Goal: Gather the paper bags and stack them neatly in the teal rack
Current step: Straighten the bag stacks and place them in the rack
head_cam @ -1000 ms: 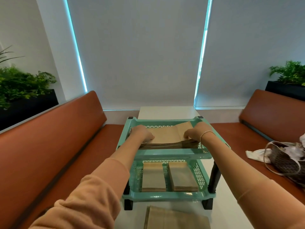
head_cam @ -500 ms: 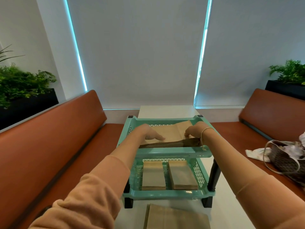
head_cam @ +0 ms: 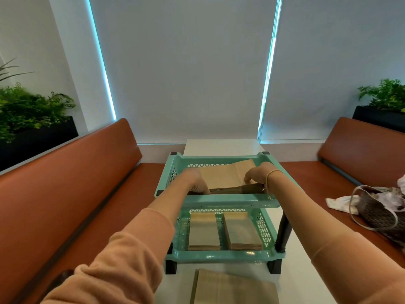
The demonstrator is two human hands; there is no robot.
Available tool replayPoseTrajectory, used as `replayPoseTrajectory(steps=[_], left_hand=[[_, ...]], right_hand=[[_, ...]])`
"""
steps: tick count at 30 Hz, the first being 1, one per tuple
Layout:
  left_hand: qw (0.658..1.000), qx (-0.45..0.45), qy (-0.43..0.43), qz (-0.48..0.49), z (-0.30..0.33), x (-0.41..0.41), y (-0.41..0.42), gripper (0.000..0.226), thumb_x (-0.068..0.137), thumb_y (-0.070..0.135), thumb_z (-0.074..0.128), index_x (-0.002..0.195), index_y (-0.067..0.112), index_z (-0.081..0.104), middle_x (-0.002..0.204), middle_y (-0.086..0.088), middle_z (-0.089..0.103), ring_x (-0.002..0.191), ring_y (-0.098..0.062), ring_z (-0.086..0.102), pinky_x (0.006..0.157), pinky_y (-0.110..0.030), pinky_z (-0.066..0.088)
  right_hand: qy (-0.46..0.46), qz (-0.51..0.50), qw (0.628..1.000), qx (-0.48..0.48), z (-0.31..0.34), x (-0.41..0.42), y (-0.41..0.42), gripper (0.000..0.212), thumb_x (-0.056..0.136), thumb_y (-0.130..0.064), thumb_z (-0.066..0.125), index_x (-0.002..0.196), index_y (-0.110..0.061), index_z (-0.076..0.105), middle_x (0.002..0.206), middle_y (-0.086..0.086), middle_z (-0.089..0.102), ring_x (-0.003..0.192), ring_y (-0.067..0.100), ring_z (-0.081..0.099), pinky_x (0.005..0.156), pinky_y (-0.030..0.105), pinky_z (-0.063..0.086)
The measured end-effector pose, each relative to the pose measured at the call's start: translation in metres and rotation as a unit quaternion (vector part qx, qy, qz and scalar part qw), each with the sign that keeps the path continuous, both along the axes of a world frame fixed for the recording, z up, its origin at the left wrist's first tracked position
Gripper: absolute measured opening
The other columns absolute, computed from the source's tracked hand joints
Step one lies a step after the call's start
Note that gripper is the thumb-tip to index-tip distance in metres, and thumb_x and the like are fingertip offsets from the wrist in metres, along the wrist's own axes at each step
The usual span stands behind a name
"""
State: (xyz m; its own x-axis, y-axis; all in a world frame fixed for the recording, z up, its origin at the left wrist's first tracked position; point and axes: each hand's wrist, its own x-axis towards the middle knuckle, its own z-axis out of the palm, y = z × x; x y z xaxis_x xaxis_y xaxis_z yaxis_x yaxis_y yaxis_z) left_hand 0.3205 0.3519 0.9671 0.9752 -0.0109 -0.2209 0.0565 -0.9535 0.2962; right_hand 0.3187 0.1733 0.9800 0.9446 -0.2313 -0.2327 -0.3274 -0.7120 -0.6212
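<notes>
A teal two-tier rack [head_cam: 221, 258] stands on the white table. In its top tray lies a wide stack of brown paper bags [head_cam: 225, 177]. My left hand [head_cam: 195, 183] holds the stack's near left corner, fingers curled over its edge. My right hand [head_cam: 257, 175] pinches the near right end of the stack; a bracelet sits on that wrist. The lower tray holds two smaller stacks of bags, one on the left [head_cam: 203, 231] and one on the right [head_cam: 242, 231]. Another pile of large paper bags [head_cam: 232, 288] lies on the table in front of the rack.
Orange benches run along both sides, the left bench [head_cam: 65, 194] and the right bench [head_cam: 359, 154]. A woven handbag [head_cam: 381, 211] and a white cloth [head_cam: 339, 202] lie on the right bench. Planters stand behind both benches. The white table [head_cam: 221, 145] extends beyond the rack to the wall.
Both hands have slid from the top of the stack toward its near edge; the left hand now curls over the near left corner. The stack's near edge looks more even.
</notes>
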Motion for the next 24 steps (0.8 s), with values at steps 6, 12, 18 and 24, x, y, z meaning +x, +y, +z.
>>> replayPoseTrajectory(steps=[6, 12, 18, 24], left_hand=[[1.0, -0.024, 0.012, 0.008, -0.003, -0.001, 0.002, 0.049, 0.08, 0.031, 0.072, 0.118, 0.005, 0.056, 0.121, -0.011, 0.057, 0.112, -0.027, 0.054, 0.092, -0.034, 0.046], [0.995, -0.094, 0.011, 0.039, 0.003, -0.01, 0.006, 0.067, 0.075, 0.031, 0.077, 0.129, 0.003, 0.047, 0.129, -0.013, 0.054, 0.115, -0.03, 0.052, 0.093, -0.036, 0.045], [0.941, -0.284, -0.178, 0.034, 0.023, -0.041, -0.008, 0.069, 0.08, 0.031, 0.073, 0.137, 0.011, 0.04, 0.136, -0.007, 0.049, 0.12, -0.022, 0.049, 0.096, -0.031, 0.042], [0.889, -0.435, -0.14, -0.029, -0.005, -0.108, -0.032, 0.015, 0.083, 0.023, 0.07, 0.094, 0.02, 0.061, 0.092, 0.002, 0.065, 0.077, -0.01, 0.061, 0.07, -0.022, 0.051]], right_hand=[[0.004, -0.001, 1.0, 0.004, 0.0, -0.005, 0.001, 0.017, 0.086, -0.015, 0.059, 0.095, -0.003, 0.05, 0.101, 0.013, 0.05, 0.095, 0.027, 0.049, 0.096, 0.037, 0.046], [-0.075, -0.009, 0.997, 0.0, 0.002, -0.011, -0.002, 0.03, 0.09, -0.018, 0.057, 0.113, 0.0, 0.056, 0.111, 0.017, 0.059, 0.101, 0.027, 0.055, 0.092, 0.034, 0.045], [-0.275, -0.001, 0.961, 0.043, 0.003, -0.04, -0.007, 0.048, 0.086, -0.02, 0.06, 0.131, -0.008, 0.05, 0.121, 0.012, 0.061, 0.112, 0.027, 0.057, 0.103, 0.039, 0.042], [-0.271, 0.053, 0.955, 0.104, -0.061, -0.114, -0.016, 0.021, 0.083, -0.016, 0.065, 0.104, -0.019, 0.066, 0.087, 0.003, 0.069, 0.082, 0.022, 0.067, 0.085, 0.039, 0.054]])
